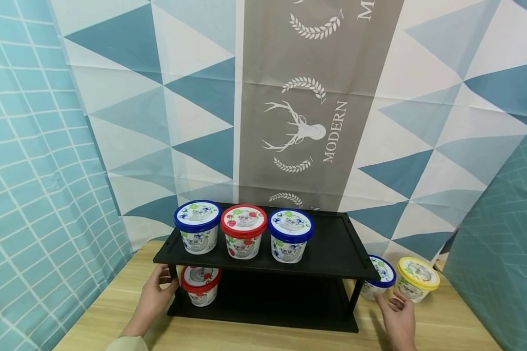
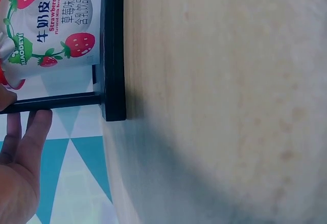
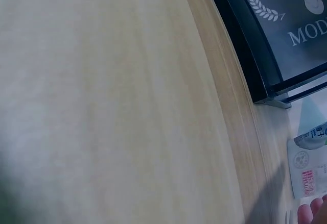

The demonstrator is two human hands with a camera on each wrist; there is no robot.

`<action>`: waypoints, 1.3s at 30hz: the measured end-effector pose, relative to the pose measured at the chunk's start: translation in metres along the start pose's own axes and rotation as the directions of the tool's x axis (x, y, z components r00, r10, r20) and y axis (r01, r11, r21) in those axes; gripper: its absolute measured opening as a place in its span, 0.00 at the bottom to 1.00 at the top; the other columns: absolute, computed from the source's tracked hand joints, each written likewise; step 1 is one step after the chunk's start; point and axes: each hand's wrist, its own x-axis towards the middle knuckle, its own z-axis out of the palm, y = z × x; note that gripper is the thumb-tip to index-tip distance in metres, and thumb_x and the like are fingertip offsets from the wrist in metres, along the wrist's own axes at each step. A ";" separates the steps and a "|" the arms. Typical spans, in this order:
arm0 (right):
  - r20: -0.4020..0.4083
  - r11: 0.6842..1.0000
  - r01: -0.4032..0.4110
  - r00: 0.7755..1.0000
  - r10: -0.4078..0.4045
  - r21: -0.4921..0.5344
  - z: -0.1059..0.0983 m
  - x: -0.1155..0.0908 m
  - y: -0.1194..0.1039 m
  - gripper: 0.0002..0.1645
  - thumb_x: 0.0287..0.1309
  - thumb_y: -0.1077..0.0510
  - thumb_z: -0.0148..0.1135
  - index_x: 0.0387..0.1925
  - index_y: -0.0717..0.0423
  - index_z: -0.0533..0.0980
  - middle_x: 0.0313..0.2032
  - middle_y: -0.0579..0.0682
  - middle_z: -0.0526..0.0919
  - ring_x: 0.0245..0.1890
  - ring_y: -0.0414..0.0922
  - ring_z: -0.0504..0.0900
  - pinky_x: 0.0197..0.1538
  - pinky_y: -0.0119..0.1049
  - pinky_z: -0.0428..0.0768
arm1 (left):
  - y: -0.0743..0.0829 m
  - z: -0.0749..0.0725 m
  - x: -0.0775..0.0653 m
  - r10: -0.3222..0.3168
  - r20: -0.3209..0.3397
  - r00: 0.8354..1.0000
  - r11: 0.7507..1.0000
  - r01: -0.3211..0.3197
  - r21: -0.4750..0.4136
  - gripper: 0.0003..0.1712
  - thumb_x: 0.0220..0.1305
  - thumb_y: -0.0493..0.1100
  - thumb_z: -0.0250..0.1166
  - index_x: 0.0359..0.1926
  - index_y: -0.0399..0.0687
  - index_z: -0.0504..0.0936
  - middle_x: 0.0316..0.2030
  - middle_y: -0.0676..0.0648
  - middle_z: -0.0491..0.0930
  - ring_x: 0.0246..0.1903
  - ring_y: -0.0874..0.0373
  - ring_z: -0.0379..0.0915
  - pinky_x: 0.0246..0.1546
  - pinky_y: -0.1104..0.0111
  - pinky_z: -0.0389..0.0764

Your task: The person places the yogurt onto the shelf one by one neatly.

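My left hand (image 1: 154,296) grips the front left post (image 2: 56,101) of a black two-tier shelf (image 1: 329,241), thumb on one side and fingers on the other. Just inside that post, a red-lidded strawberry tub (image 1: 201,287) stands on the lower tier. On the upper tier are a blue-lidded tub (image 1: 197,226), a red-lidded tub (image 1: 243,231) and another blue-lidded tub (image 1: 291,235) in a row. Right of the shelf, my right hand (image 1: 398,319) is in front of a blue-lidded tub (image 1: 383,271), fingers loosely bent; contact is unclear.
A yellow-lidded tub (image 1: 418,274) stands on the wooden table (image 1: 246,337), to the right of the blue-lidded one there. Behind the table hangs a patterned cloth (image 1: 290,122), with tiled blue cloth (image 1: 39,170) at the left side.
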 end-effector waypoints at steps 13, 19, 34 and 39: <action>0.115 1.000 0.008 0.993 -0.005 -0.018 0.002 -0.014 -0.025 0.75 0.28 0.30 0.66 0.66 0.57 0.33 0.62 0.71 0.45 0.60 0.66 0.51 0.58 0.59 0.58 | 0.003 -0.001 -0.004 -0.036 0.029 0.999 0.999 0.036 0.005 0.19 0.57 0.33 0.56 0.50 0.45 0.65 0.44 0.37 0.72 0.43 0.43 0.72 0.40 0.56 0.74; 0.097 0.999 0.053 0.994 -0.052 -0.008 0.007 -0.007 -0.022 0.78 0.22 0.31 0.69 0.66 0.57 0.33 0.63 0.70 0.44 0.60 0.66 0.51 0.57 0.60 0.58 | 0.006 0.000 -0.004 -0.031 0.012 0.999 0.999 0.031 0.012 0.21 0.56 0.33 0.56 0.51 0.48 0.66 0.42 0.37 0.73 0.42 0.44 0.72 0.39 0.57 0.74; 0.023 0.977 0.185 0.982 -0.189 0.108 0.025 0.005 -0.030 0.62 0.36 0.61 0.68 0.65 0.63 0.36 0.62 0.71 0.51 0.60 0.64 0.56 0.60 0.56 0.59 | 0.004 -0.001 -0.001 -0.019 -0.013 1.000 1.000 0.019 0.023 0.20 0.55 0.32 0.57 0.50 0.46 0.66 0.42 0.37 0.74 0.40 0.44 0.72 0.39 0.55 0.74; 0.003 0.981 0.165 0.986 -0.166 0.106 0.025 0.006 -0.034 0.63 0.36 0.63 0.66 0.65 0.63 0.33 0.63 0.72 0.47 0.61 0.65 0.53 0.62 0.56 0.53 | 0.004 0.001 0.000 -0.025 0.000 1.000 1.000 0.025 0.011 0.20 0.55 0.33 0.56 0.50 0.46 0.66 0.42 0.37 0.73 0.41 0.44 0.72 0.40 0.55 0.74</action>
